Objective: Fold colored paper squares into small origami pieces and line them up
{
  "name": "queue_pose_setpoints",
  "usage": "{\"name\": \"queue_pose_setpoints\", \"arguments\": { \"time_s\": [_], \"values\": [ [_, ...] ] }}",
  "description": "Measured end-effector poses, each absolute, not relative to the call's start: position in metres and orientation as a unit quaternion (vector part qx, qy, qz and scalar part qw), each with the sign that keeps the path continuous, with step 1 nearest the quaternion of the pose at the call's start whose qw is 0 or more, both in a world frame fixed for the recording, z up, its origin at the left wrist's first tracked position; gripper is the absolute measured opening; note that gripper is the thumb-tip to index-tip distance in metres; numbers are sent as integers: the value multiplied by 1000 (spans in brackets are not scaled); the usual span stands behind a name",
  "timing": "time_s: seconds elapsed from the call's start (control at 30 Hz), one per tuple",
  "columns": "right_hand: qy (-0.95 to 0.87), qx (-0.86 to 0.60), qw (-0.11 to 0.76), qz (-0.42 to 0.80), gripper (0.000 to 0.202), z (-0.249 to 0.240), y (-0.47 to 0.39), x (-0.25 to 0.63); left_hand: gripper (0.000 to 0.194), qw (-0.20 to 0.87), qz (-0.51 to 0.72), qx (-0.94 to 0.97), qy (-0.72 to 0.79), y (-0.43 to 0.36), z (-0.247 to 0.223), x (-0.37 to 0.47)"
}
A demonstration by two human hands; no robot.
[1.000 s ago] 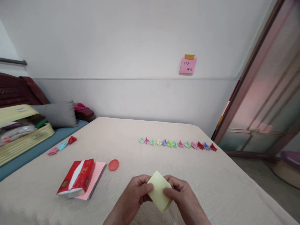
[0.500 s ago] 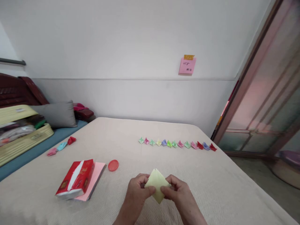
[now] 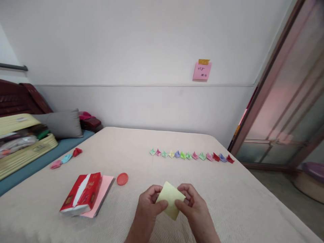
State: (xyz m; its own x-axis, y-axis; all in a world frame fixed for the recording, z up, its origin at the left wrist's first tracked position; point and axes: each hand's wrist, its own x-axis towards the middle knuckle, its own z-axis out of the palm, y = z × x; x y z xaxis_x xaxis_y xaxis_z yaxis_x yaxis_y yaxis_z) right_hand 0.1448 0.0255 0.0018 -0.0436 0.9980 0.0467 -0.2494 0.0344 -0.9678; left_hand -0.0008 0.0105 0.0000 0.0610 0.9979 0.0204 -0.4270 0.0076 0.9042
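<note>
A pale yellow folded paper (image 3: 171,199), roughly square and tilted, is held above the cloth-covered table near the front. My left hand (image 3: 149,206) pinches its left side, thumb on the near face and fingers behind. On the right side my right hand (image 3: 192,206) grips it the same way. Both hands hide parts of the edges. Beyond them runs a row of small folded paper pieces (image 3: 188,155) in green, pink, yellow, blue and red.
A red tissue pack (image 3: 84,192) lies on pink sheets (image 3: 102,192) at left, beside a round red lid (image 3: 122,179). Farther left sit red, light blue (image 3: 66,158) and pink pieces. A pink note (image 3: 202,71) is taped to the wall.
The yellow paper has turned slightly, and its top now shows one plain corner instead of a split tip. My fingers have shifted a little around it.
</note>
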Motion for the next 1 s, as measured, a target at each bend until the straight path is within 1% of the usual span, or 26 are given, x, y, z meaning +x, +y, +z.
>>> {"name": "queue_pose_setpoints", "arguments": {
  "time_s": [0.17,0.27,0.37,0.6,0.67,0.73,0.8,0.87,1.0],
  "values": [
    [-423,-436,567,557,25,0,27,147,24,583,609,381,380,12,-3,-2],
    [-429,-438,571,546,22,-2,28,149,22,580,602,386,390,12,-3,-3],
    [-445,-422,568,548,24,0,28,148,19,582,590,402,389,11,-2,-5],
    [-475,-401,510,594,29,7,24,146,11,572,568,429,407,9,5,-7],
    [-489,-393,489,606,27,5,24,147,10,576,553,443,408,9,6,-7],
    [-494,-384,478,617,25,2,25,148,7,558,545,470,413,8,6,-7],
    [-491,-381,480,619,24,-1,25,148,5,519,557,499,413,8,3,-7],
    [-498,-385,481,611,21,-2,25,148,8,483,578,520,404,9,-1,-8],
    [-517,-402,484,580,11,-1,26,149,10,477,592,535,369,11,-6,-10]
  ]
}}
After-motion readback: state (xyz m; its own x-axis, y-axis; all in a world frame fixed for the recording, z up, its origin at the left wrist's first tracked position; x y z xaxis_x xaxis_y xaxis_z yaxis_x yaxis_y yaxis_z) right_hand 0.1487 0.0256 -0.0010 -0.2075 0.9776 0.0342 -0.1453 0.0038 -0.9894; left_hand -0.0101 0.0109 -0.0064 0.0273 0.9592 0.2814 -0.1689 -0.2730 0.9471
